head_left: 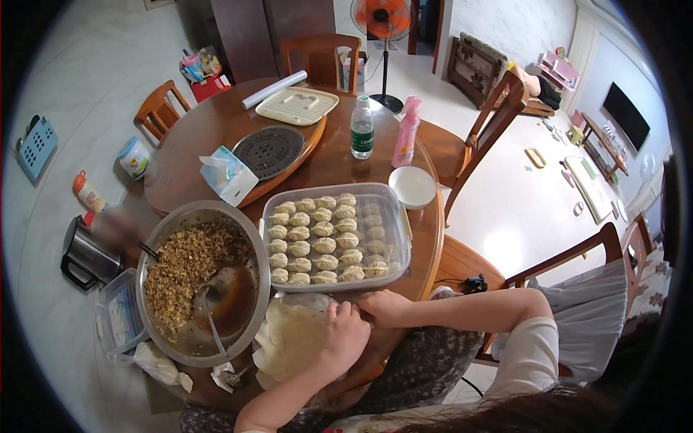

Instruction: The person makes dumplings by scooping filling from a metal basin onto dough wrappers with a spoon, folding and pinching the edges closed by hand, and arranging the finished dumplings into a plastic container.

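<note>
My left hand [345, 338] is closed, fingers curled down beside a stack of pale round dumpling wrappers [283, 339] partly covered by clear plastic [312, 301]. Meeting it at the fingertips, my right hand [386, 309] is also closed; whatever lies between the fingers is hidden. Just beyond both hands sits a clear plastic tray [399, 268] with rows of pleated dumplings [324, 245]. To the left stands a large steel bowl [260, 278] of chopped filling [189, 263], with a metal spoon [214, 325] leaning in brownish liquid.
Across the round wooden table are a white bowl [412, 187], a water bottle [362, 130], a pink spray bottle [407, 133], a tissue pack [228, 177], a perforated dark plate [268, 152] and a cream tray [297, 106]. A kettle [90, 252] stands left; wooden chairs surround the table.
</note>
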Available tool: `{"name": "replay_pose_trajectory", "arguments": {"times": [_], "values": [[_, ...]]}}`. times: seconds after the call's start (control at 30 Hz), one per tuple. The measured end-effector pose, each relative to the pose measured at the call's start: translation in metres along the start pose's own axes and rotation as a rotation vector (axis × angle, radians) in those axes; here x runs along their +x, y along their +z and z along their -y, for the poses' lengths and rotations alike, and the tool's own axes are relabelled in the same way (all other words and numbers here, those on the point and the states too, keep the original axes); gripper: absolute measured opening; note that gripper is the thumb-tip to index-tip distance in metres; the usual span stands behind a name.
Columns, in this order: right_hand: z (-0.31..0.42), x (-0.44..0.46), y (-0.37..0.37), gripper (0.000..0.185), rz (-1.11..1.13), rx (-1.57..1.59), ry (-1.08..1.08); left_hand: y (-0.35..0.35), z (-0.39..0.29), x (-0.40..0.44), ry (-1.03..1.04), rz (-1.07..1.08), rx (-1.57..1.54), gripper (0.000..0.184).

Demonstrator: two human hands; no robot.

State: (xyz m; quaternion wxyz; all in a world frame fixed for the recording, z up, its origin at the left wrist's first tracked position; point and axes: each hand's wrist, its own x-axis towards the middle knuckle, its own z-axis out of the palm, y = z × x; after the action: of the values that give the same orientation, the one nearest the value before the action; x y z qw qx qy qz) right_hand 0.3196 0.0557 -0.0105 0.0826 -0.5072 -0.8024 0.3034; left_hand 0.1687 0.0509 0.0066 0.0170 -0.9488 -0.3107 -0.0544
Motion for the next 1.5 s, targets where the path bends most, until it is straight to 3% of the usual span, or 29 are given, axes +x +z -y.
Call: {"name": "replay_pose_trajectory", "arguments": {"times": [0.27, 0.47, 0.77, 0.9, 1.07, 1.27, 1.37, 1.5], "values": [[0.004, -0.003, 0.001, 0.020, -0.074, 0.016, -0.051, 0.014, 0.006, 0.000, 0.018, -0.175, -0.120, 0.010], [0.003, -0.002, 0.004, 0.016, -0.044, -0.034, -0.032, 0.015, 0.014, -0.002, -0.022, -0.180, -0.207, 0.008], [0.008, -0.006, 0.005, 0.020, -0.083, -0.007, -0.014, 0.014, 0.011, -0.008, 0.089, -0.174, -0.097, 0.009], [0.011, -0.007, 0.005, 0.017, -0.054, -0.099, 0.000, 0.001, 0.010, -0.016, 0.087, -0.080, -0.060, 0.009], [0.029, -0.011, -0.008, 0.012, -0.060, -0.218, 0.115, -0.032, 0.019, -0.049, 0.111, -0.244, -0.292, 0.026], [0.069, 0.007, -0.021, 0.019, -0.267, -0.358, -0.181, -0.051, 0.060, -0.114, 0.143, -0.157, -0.344, 0.037], [0.099, 0.030, -0.035, 0.016, -0.161, -0.422, -0.121, -0.053, 0.081, -0.130, 0.100, -0.207, -0.278, 0.032], [0.089, 0.059, -0.021, 0.013, -0.311, -0.224, -0.078, -0.056, 0.092, -0.145, 0.031, -0.207, -0.291, 0.019]]}}
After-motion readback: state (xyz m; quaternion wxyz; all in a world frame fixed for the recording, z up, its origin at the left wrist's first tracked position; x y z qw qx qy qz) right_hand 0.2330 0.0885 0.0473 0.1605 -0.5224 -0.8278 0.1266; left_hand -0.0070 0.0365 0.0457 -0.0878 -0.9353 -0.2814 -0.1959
